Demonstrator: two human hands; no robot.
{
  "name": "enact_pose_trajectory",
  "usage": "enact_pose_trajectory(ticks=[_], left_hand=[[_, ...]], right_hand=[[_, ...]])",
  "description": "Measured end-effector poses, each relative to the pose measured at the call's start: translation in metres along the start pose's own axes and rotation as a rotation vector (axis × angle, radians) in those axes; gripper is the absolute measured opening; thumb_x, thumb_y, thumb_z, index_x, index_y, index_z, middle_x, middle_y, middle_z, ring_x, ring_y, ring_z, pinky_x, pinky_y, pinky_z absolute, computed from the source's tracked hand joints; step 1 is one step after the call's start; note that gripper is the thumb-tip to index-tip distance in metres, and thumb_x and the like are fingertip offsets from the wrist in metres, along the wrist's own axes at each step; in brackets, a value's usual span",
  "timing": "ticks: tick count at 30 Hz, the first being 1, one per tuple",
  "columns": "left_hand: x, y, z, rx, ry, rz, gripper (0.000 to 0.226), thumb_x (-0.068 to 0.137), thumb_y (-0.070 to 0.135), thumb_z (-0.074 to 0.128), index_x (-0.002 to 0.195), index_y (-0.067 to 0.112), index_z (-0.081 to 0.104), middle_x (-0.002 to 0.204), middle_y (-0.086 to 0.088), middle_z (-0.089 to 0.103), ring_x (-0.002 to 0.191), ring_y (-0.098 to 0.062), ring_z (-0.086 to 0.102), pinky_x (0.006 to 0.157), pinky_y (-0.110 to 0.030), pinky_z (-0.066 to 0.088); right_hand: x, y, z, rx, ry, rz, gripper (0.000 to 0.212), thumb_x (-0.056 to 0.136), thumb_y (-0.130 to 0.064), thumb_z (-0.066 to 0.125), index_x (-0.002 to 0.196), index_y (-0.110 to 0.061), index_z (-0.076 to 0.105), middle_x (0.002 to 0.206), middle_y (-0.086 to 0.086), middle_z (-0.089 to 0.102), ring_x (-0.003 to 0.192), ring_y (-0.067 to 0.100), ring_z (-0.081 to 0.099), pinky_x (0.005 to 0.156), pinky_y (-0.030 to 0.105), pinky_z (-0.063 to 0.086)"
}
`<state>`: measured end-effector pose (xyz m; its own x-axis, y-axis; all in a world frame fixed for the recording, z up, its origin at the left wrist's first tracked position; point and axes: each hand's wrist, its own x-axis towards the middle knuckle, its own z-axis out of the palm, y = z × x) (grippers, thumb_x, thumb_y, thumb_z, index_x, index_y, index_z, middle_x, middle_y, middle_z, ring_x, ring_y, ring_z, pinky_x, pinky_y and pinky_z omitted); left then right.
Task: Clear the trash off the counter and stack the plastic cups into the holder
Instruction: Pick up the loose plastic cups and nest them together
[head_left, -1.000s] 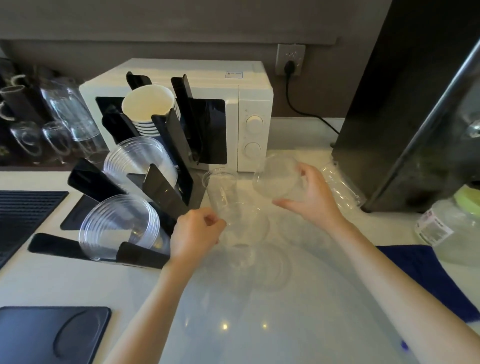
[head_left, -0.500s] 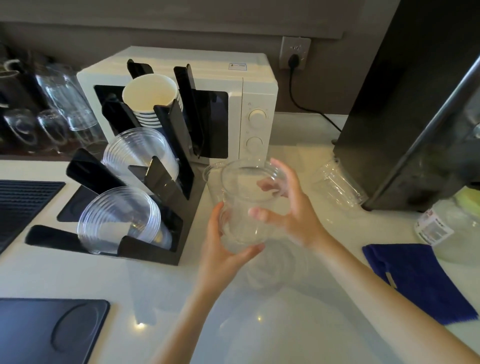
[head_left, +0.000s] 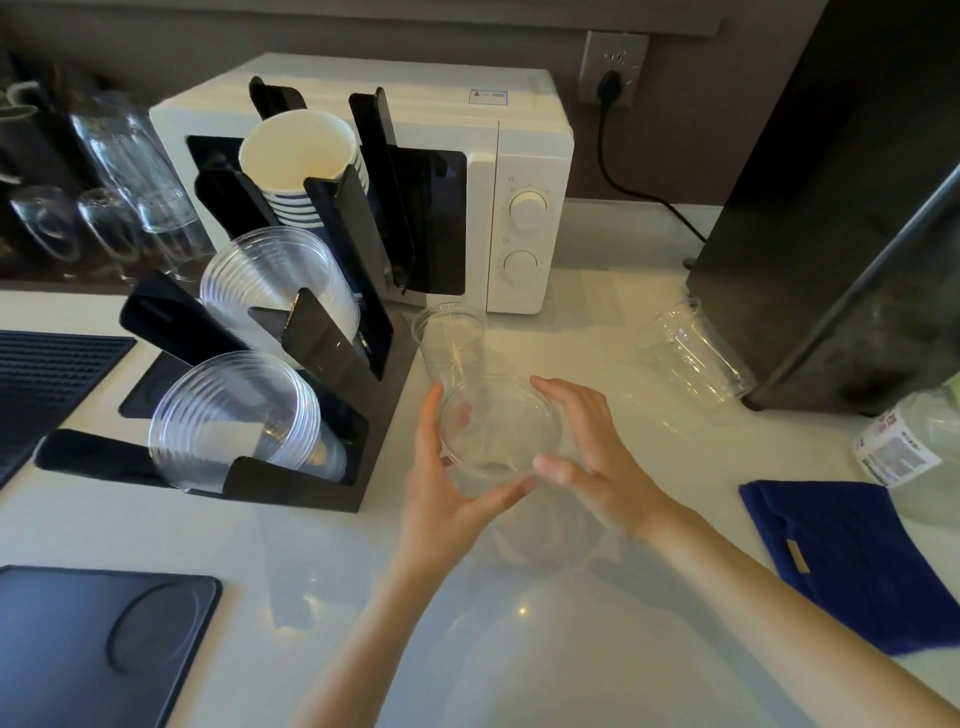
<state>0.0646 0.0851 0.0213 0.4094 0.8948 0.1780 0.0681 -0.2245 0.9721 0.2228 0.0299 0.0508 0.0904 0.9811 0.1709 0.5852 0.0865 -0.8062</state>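
Observation:
Both hands grip one clear plastic cup (head_left: 498, 434) above the counter, its mouth facing me. My left hand (head_left: 441, 483) wraps its left side and bottom, my right hand (head_left: 592, 457) its right side. Just behind it a second clear cup (head_left: 452, 338) stands upright on the counter. A short stack of clear cups (head_left: 693, 353) lies on its side near the dark appliance at the right. The black cup holder (head_left: 332, 395) at the left carries two slanted stacks of clear cups (head_left: 234, 421) and a stack of paper cups (head_left: 298, 156).
A white microwave (head_left: 519, 171) stands behind the holder, plugged into the wall. A tall dark appliance (head_left: 831, 208) fills the right. A blue cloth (head_left: 852, 551) and a plastic bottle (head_left: 904, 447) lie at the right edge. Dark mats (head_left: 93, 639) and glassware (head_left: 104, 197) sit at the left.
My right hand brought the cup from beside the microwave toward me, and my left hand took hold of it. The cup now sits lower between both hands, in front of the standing cup.

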Motion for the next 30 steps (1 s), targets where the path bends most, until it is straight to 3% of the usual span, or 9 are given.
enact_pose_trajectory(ticks=[3,6,8,12,15,19,23,26,30], left_hand=[[0.002,-0.001,-0.002,0.019,-0.007,0.003,0.098,0.05,0.036,0.084,0.124,0.057,0.022,0.121,0.04,0.045,0.121,0.01,0.042,0.093,-0.003,0.035],[0.004,0.0,-0.003,0.028,-0.029,0.004,0.099,0.047,0.041,0.082,0.129,0.048,0.026,0.121,0.044,0.043,0.123,0.006,0.043,0.1,-0.015,0.039],[0.005,0.001,-0.002,0.039,-0.033,0.006,0.103,0.048,0.042,0.082,0.134,0.038,0.026,0.13,0.032,0.042,0.125,-0.001,0.043,0.105,-0.029,0.04],[0.005,0.003,-0.002,0.059,-0.023,-0.006,0.104,0.048,0.04,0.082,0.136,0.03,0.028,0.134,0.023,0.043,0.125,-0.005,0.045,0.105,-0.037,0.041],[0.004,0.001,-0.003,0.066,-0.021,-0.018,0.104,0.049,0.038,0.084,0.136,0.029,0.028,0.137,0.012,0.044,0.126,-0.01,0.045,0.105,-0.039,0.042],[0.005,0.0,-0.003,0.047,-0.027,-0.038,0.102,0.049,0.038,0.083,0.134,0.036,0.026,0.136,0.01,0.045,0.125,-0.003,0.044,0.101,-0.02,0.04],[0.006,-0.001,-0.004,0.016,-0.019,-0.042,0.096,0.048,0.031,0.085,0.125,0.044,0.03,0.13,0.018,0.046,0.119,0.007,0.044,0.09,-0.005,0.037],[0.005,-0.001,-0.005,0.007,-0.015,-0.036,0.095,0.047,0.035,0.085,0.123,0.049,0.029,0.129,0.024,0.044,0.121,0.008,0.043,0.091,-0.008,0.038],[0.005,-0.003,-0.005,0.027,-0.022,-0.04,0.096,0.045,0.044,0.081,0.124,0.051,0.026,0.12,0.043,0.043,0.121,0.008,0.042,0.094,-0.016,0.038]], right_hand=[[0.021,-0.005,-0.009,0.128,0.165,0.03,0.03,0.079,-0.047,0.041,0.094,-0.028,0.059,0.104,-0.014,0.057,0.105,0.001,0.048,0.089,0.013,0.034],[0.058,-0.008,-0.014,0.204,0.251,0.124,0.02,0.086,-0.025,0.053,0.074,-0.013,0.064,0.079,-0.003,0.064,0.081,0.012,0.058,0.076,0.025,0.041],[0.086,-0.002,-0.011,0.201,0.228,0.219,0.01,0.084,-0.023,0.059,0.085,-0.014,0.062,0.084,0.0,0.063,0.083,0.016,0.059,0.075,0.028,0.044],[0.129,0.012,0.006,0.243,0.05,0.483,0.07,0.078,-0.044,0.064,0.133,-0.018,0.03,0.126,0.008,0.05,0.107,0.026,0.056,0.082,0.034,0.047],[0.142,0.02,0.021,0.31,-0.024,0.584,0.094,0.073,-0.041,0.071,0.141,-0.015,0.011,0.138,0.013,0.04,0.111,0.028,0.052,0.083,0.036,0.047],[0.147,0.032,0.03,0.407,-0.007,0.651,0.097,0.07,-0.037,0.074,0.142,-0.02,0.011,0.142,0.016,0.038,0.117,0.033,0.051,0.084,0.039,0.049],[0.139,0.028,0.018,0.482,0.048,0.559,0.094,0.072,-0.034,0.074,0.142,-0.028,0.012,0.129,0.013,0.052,0.093,0.024,0.064,0.064,0.028,0.052],[0.133,0.013,-0.007,0.578,0.153,0.451,0.091,0.073,-0.031,0.073,0.142,-0.034,0.014,0.124,0.013,0.056,0.087,0.023,0.068,0.071,0.033,0.057],[0.109,-0.021,-0.036,0.724,0.262,0.234,0.074,0.075,-0.021,0.069,0.135,-0.035,0.029,0.109,0.01,0.065,0.08,0.022,0.068,0.072,0.033,0.057]])
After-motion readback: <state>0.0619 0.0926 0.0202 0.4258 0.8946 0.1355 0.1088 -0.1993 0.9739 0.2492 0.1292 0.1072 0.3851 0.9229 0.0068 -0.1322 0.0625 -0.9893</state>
